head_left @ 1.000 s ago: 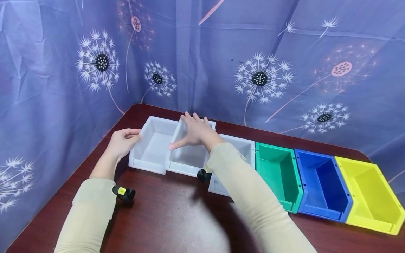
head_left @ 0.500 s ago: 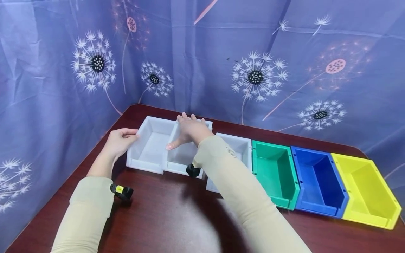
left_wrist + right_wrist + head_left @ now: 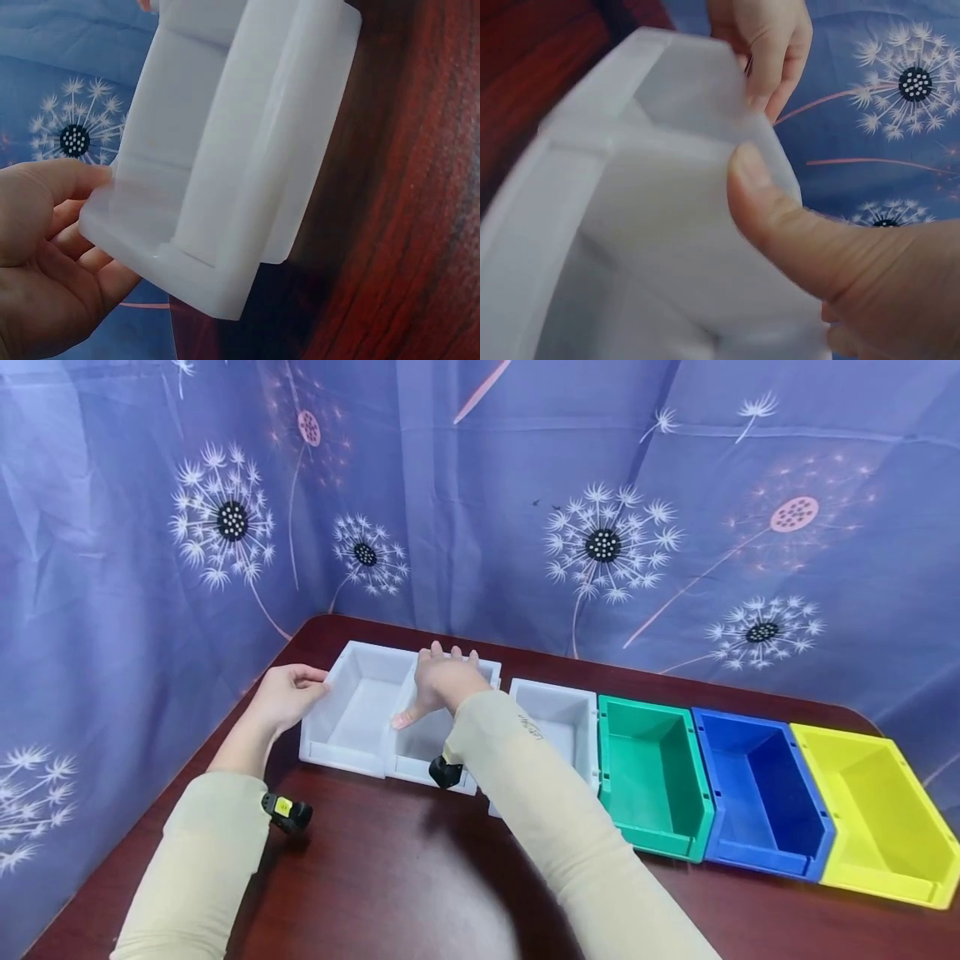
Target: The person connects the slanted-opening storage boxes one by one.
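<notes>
Several plastic bins stand in a row on the dark red-brown table. My left hand (image 3: 288,697) pinches the outer left rim of the leftmost white bin (image 3: 360,714), its thumb and fingers on either side in the left wrist view. My right hand (image 3: 442,685) spreads over the second white bin (image 3: 420,768), fingers stretched across its far rim. In the right wrist view its thumb (image 3: 769,202) lies over the side rim, where the two white bins meet. Their adjoining side walls overlap closely. My right hand and forearm hide much of the second bin.
To the right stand a third white bin (image 3: 558,710), a green bin (image 3: 645,768), a blue bin (image 3: 750,785) and a yellow bin (image 3: 877,802). A gap parts the second and third white bins. A purple-blue dandelion curtain (image 3: 487,543) hangs behind the table (image 3: 375,860).
My right hand and the second white bin have shifted slightly down in the head view, so its front edge lines up closer with the first bin's. My left hand keeps its hold.
</notes>
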A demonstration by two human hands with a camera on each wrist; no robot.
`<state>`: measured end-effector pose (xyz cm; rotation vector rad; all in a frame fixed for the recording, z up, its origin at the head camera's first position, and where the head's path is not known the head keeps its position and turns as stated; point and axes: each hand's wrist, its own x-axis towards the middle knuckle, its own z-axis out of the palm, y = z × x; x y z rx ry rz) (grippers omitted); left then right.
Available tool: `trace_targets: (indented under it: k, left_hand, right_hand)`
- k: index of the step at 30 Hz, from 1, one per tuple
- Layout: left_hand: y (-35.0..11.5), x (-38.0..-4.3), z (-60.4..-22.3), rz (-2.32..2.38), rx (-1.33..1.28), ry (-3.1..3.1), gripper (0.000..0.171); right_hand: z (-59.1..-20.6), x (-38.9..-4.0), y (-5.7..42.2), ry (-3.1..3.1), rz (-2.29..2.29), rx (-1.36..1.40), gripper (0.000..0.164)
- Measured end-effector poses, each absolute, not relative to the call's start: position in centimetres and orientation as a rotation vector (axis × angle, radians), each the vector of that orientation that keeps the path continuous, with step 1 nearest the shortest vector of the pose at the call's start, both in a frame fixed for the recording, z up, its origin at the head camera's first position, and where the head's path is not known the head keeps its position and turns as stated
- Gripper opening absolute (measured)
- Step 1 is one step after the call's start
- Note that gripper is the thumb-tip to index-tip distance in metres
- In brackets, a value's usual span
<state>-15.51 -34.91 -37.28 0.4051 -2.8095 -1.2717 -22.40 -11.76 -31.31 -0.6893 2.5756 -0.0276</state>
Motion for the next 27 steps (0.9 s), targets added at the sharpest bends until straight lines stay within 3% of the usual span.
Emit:
trace_targets:
  k: [9,17,27]
  left_hand:
    - [-34.6,-15.5,-37.1,-1.244,0.385,-2.808,0.032]
    - [-34.1,-15.6,-38.1,-1.241,0.420,-2.811,0.031]
    - [-33.9,-14.9,-37.6,-1.255,0.452,-2.783,0.036]
  right_hand:
    - [-31.8,-22.0,-11.8,2.556,-0.001,-0.638,0.124]
    - [-35.0,-22.2,-10.6,2.577,-0.215,-0.655,0.127]
    - [-37.1,-21.6,-8.5,2.674,-0.594,-0.890,0.110]
